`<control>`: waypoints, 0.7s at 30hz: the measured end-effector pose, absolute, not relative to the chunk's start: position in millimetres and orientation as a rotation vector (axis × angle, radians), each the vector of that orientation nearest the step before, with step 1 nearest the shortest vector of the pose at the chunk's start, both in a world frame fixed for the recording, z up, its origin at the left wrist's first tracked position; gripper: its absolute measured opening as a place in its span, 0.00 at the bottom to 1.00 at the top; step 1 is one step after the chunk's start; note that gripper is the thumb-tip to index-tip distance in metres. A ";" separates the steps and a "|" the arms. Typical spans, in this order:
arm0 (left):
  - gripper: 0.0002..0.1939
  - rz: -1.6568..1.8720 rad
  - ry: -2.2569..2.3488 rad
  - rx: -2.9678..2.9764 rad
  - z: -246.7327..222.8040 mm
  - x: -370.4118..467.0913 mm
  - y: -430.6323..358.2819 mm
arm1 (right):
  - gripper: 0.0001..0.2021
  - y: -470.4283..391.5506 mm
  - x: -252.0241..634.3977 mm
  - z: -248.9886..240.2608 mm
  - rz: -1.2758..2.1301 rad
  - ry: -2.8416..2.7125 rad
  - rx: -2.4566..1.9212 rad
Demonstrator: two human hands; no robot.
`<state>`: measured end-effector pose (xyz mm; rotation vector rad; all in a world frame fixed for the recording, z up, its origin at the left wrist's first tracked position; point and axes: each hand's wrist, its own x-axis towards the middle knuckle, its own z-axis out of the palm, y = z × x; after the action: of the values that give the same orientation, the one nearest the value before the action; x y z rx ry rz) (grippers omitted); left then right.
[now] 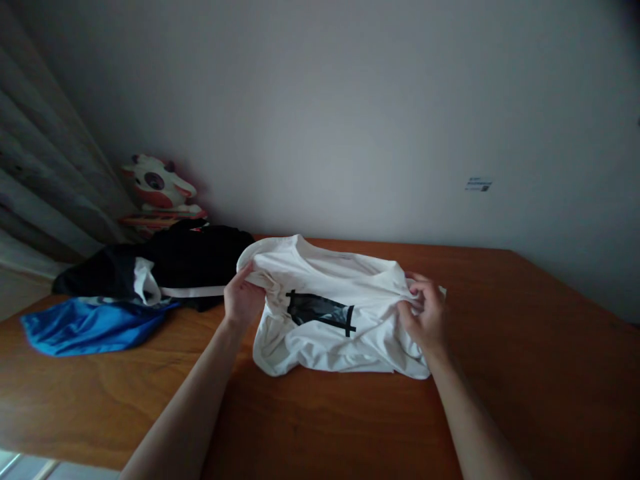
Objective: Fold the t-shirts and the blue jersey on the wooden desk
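Note:
A white shirt (370,293) with a dark rectangular print on its front lies rumpled on the brown wooden table (325,420), its neckline toward the wall. My left hand (244,298) grips the shirt's left side near the shoulder, the cloth bunched by the fingers. At the right side, my right hand (424,308) pinches the fabric between thumb and fingers. Folds run across the lower part of the shirt.
Black clothing (200,257) with white parts lies in a heap at the left, beside a blue garment (100,327). Behind the heap is a cow-shaped toy (160,187). A curtain (45,147) hangs at the far left, and a wall rises behind the table.

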<state>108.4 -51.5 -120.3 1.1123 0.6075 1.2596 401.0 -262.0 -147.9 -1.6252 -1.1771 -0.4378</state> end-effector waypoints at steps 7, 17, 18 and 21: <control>0.10 1.140 0.944 1.485 -136.4 98.9 -40.1 | 0.14 -268.9 408.5 -147.7 -0.017 -1.334 -1.743; 0.12 1.434 0.870 1.800 -133.2 100.6 -53.8 | 0.10 -262.1 411.1 -150.0 -0.357 -1.292 -1.665; 0.13 1.556 0.902 1.767 -132.2 99.9 -53.3 | 0.11 -262.6 410.7 -147.5 -0.456 -1.181 -1.649; 0.15 1.658 1.052 1.586 -130.8 97.0 -51.4 | 0.15 -264.4 409.9 -141.2 -0.644 -0.921 -1.606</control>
<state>97.0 -51.4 -130.8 1.5858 1.0517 1.6580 409.9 -264.4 -141.2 -1.6063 -0.9213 -0.6440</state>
